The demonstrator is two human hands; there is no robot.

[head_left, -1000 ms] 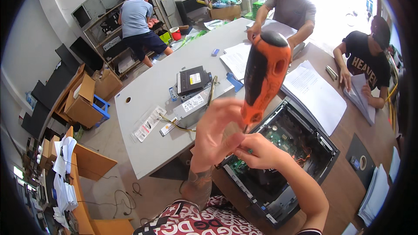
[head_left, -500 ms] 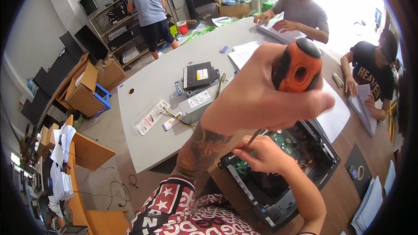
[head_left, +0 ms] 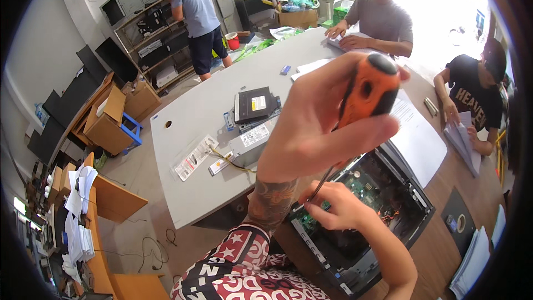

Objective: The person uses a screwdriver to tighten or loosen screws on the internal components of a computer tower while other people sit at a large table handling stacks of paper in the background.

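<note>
An orange-and-black screwdriver point(head_left: 371, 91) slants down toward an open computer case point(head_left: 405, 228) with a green circuit board point(head_left: 358, 189) inside. My left hand point(head_left: 316, 122), at the end of a tattooed forearm, is closed loosely round the handle. Lower down, my right hand point(head_left: 336, 205) has thumb and fingers pinched on the thin shaft near its lower end, over the left edge of the case. The exact tip is hidden by my fingers.
A grey table point(head_left: 183, 200) holds a disc drive point(head_left: 250, 105), power supply point(head_left: 250, 139) and plastic packet point(head_left: 194, 158). Papers point(head_left: 422, 155) lie beside the case. Two seated people point(head_left: 377, 22) point(head_left: 469, 89) handle paper stacks; another person point(head_left: 194, 11) stands at shelves, left of cardboard boxes point(head_left: 297, 18).
My left hand has risen and wrapped round the screwdriver's handle, which has moved right. My right hand stays low at the shaft. The person at the shelves has shifted and turned.
</note>
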